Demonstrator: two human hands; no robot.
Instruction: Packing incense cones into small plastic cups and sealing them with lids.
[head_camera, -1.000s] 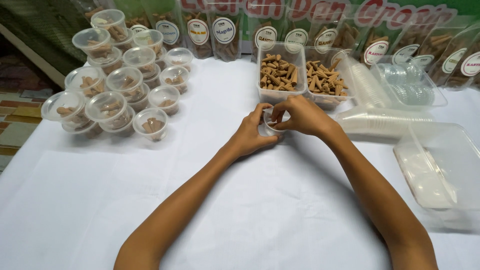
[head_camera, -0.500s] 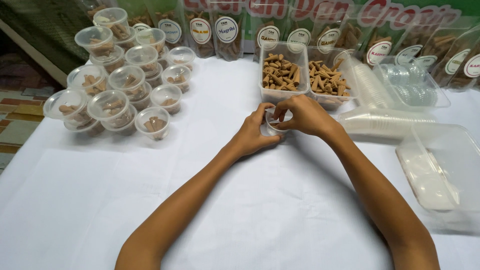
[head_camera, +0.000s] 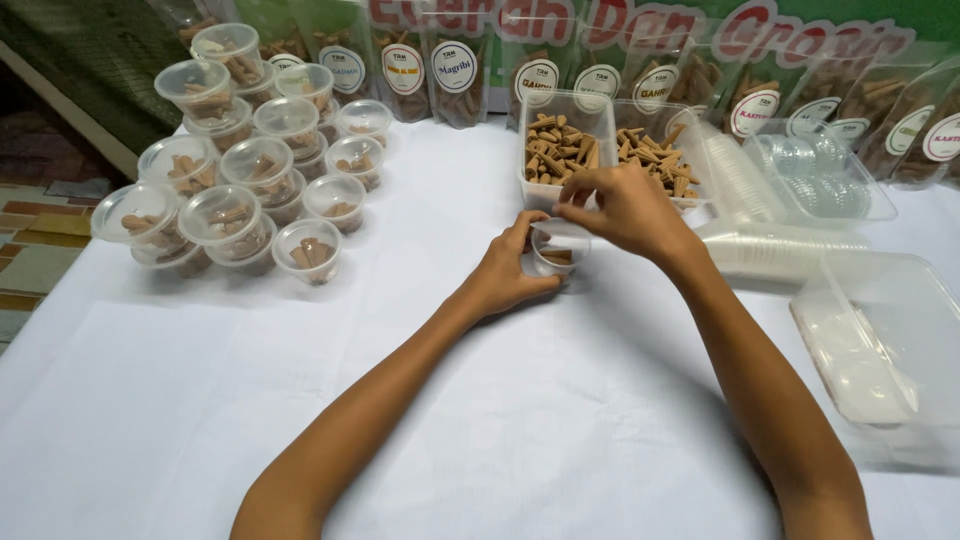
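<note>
Hands (head_camera: 500, 275) (head_camera: 625, 208) around perhaps half-filled cup (head_camera: 558, 248)

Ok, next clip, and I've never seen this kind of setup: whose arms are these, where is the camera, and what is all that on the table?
The camera sits on a person's head and looks down, so the two bare arms are their own. The left hand steadies a small clear cup on the white table; the right hand hovers over its rim with fingers pinched. Whether they hold anything I cannot tell. Behind stand two clear tubs of brown cone-shaped pieces. On the left, lidded filled cups are stacked. On the right lie nested empty cups, a tray of lids and an empty clear box. Sealed pouches line the back.
</note>
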